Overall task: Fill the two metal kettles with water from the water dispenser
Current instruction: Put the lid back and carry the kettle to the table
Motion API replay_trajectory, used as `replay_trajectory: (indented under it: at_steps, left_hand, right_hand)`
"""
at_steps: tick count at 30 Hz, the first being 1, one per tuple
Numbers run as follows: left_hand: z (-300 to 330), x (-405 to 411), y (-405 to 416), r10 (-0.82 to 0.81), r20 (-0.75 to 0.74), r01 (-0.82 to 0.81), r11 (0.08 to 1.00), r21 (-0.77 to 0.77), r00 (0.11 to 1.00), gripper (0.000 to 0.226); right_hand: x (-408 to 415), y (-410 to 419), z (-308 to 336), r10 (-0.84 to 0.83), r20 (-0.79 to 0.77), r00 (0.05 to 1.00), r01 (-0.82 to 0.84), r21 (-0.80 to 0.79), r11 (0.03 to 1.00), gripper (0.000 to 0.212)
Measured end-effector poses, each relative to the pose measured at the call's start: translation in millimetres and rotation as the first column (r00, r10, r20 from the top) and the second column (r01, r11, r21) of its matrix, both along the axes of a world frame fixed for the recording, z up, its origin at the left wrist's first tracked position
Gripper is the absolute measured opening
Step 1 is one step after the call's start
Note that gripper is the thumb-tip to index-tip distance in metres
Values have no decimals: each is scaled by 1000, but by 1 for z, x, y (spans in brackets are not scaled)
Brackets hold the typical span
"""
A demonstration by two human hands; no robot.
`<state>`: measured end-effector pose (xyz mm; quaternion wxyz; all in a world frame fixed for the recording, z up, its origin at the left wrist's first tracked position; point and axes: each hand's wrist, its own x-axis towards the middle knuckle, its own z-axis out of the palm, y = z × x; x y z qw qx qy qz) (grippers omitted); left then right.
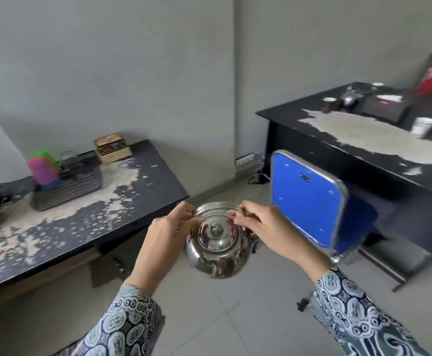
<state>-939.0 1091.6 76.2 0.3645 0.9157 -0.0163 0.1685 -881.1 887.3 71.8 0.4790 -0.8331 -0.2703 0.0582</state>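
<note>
A shiny metal kettle [217, 255] with its lid on hangs in the air in front of me, above the tiled floor. My left hand [168, 229] grips the left end of its wire handle. My right hand [258, 224] grips the right end of the same handle. A second metal kettle [350, 96] stands far off on the black desk at the right. No water dispenser is in sight.
A worn black table [132, 191] at the left carries a ribbed metal box [68, 186], coloured cups and a small wooden box. A blue folding chair [309, 194] stands close to my right hand. The peeling black desk [363, 140] holds a white cup and clutter.
</note>
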Motion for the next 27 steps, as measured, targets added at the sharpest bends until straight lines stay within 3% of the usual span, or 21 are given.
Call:
replay_trajectory:
  at_steps: [12, 27]
  left_hand:
    - [-2, 115, -224, -424, -22, 423, 905, -43, 905, 12]
    - [-1, 281, -467, -669, -52, 666, 743, -63, 741, 27]
  right_hand:
    - [22, -229, 2, -403, -133, 906, 415, 85, 906, 23]
    - [141, -462, 1, -601, -105, 793, 607, 41, 794, 20]
